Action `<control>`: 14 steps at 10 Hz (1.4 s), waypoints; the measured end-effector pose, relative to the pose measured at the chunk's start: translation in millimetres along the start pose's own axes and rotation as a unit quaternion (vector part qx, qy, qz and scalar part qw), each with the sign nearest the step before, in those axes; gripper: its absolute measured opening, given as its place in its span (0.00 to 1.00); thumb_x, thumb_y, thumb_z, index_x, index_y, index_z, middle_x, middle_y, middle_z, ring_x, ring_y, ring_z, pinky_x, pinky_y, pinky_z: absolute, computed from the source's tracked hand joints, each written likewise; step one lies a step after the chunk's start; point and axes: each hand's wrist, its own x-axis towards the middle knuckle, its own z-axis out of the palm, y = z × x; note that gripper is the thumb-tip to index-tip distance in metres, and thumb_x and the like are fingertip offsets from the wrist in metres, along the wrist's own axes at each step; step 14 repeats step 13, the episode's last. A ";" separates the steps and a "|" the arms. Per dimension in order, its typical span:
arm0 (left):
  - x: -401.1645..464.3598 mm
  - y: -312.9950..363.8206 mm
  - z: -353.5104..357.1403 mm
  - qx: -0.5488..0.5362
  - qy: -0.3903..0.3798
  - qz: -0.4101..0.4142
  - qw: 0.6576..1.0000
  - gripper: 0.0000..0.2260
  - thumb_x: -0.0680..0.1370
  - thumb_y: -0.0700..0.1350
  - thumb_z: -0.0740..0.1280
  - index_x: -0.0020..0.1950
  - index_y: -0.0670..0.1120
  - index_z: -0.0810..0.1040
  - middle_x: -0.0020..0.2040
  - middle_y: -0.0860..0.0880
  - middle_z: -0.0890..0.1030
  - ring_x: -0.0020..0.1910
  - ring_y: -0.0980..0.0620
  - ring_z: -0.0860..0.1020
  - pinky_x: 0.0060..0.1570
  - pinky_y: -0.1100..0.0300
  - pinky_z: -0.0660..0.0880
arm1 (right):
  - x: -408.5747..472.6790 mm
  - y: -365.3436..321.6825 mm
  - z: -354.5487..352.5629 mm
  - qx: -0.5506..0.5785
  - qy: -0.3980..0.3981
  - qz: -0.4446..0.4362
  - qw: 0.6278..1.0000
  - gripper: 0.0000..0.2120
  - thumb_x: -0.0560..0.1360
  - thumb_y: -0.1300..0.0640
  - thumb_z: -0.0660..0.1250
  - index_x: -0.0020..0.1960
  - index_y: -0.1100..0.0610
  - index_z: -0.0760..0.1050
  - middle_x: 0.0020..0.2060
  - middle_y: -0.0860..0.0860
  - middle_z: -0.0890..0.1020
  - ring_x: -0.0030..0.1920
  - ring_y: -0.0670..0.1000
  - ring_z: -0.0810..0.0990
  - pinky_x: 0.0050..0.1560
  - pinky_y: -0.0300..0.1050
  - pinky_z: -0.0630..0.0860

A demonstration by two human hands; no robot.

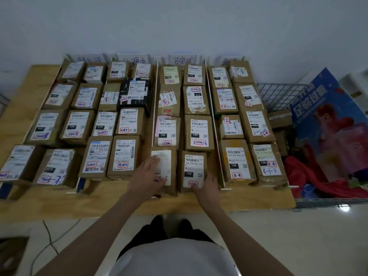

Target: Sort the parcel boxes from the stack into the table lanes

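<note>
Wooden table [23, 124] against the wall holds rows of labelled parcel boxes, split into lanes by white dividers [211, 108]. Wire basket [278, 92] right of the table contains more cartons and a blue box [326, 116]. Left hand [148, 174] lies flat, fingers spread, on a front-row box [167, 166]; right hand [207, 186], fingers loosely apart, touches the neighbouring box [194, 168].

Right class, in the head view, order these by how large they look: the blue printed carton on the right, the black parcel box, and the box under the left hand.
1. Blue printed carton, clearly largest.
2. Black parcel box and the box under the left hand look alike; the second lies nearer the camera, so unranked.
</note>
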 end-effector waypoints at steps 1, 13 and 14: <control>-4.5 -8.6 -2.8 0.009 -0.028 -0.024 0.999 0.46 0.69 0.67 0.70 0.79 0.47 0.56 0.77 0.54 0.56 0.73 0.50 0.64 0.69 0.50 0.70 | -1.5 1.3 3.0 -0.056 -0.024 -0.031 0.998 0.43 0.71 0.54 0.76 0.77 0.57 0.55 0.71 0.55 0.64 0.71 0.56 0.67 0.68 0.53 0.72; 5.3 17.3 6.0 0.098 0.018 -0.005 0.995 0.44 0.72 0.75 0.54 0.80 0.49 0.53 0.80 0.50 0.55 0.78 0.48 0.54 0.74 0.50 0.48 | 39.5 -5.4 -51.2 -0.269 0.046 -0.211 0.939 0.23 0.80 0.43 0.59 0.70 0.54 0.66 0.67 0.52 0.72 0.69 0.53 0.69 0.71 0.53 0.66; 5.3 17.3 6.0 0.098 0.018 -0.005 0.995 0.44 0.72 0.75 0.54 0.80 0.49 0.53 0.80 0.50 0.55 0.78 0.48 0.54 0.74 0.50 0.48 | 39.5 -5.4 -51.2 -0.269 0.046 -0.211 0.939 0.23 0.80 0.43 0.59 0.70 0.54 0.66 0.67 0.52 0.72 0.69 0.53 0.69 0.71 0.53 0.66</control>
